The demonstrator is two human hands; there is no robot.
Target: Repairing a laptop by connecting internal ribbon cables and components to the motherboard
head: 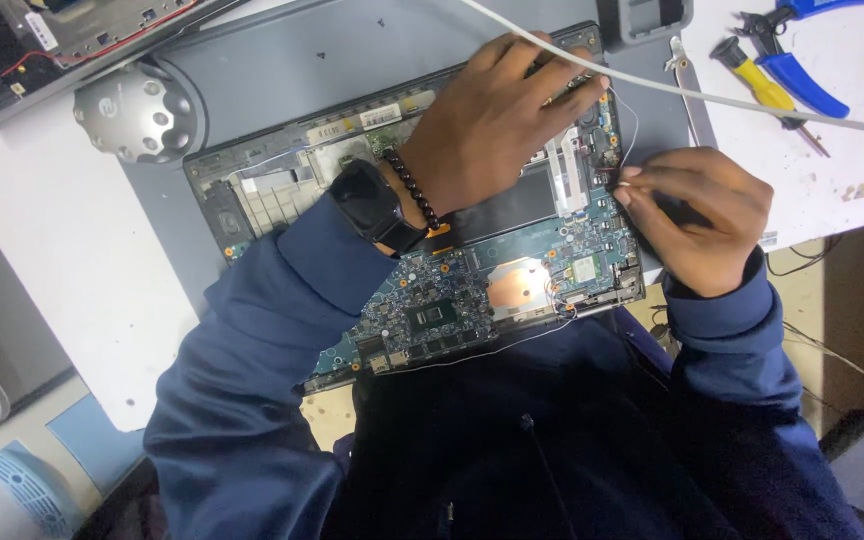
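Working on One Opened Laptop Chassis

One opened laptop chassis [282,180] lies on the grey mat [282,60], with one blue-green motherboard [472,290] exposed. The left hand [497,120] rests flat, fingers spread, on the chassis's far edge. The right hand [697,215] is closed, pinching a thin wire [632,120] at the board's right edge. One white cable [752,103] crosses above both hands. Two blue-handled tools [802,80] and one yellow-handled screwdriver [762,85] lie to the right.

One head-worn camera looks steeply down, close over the workbench [102,260] (no second view).
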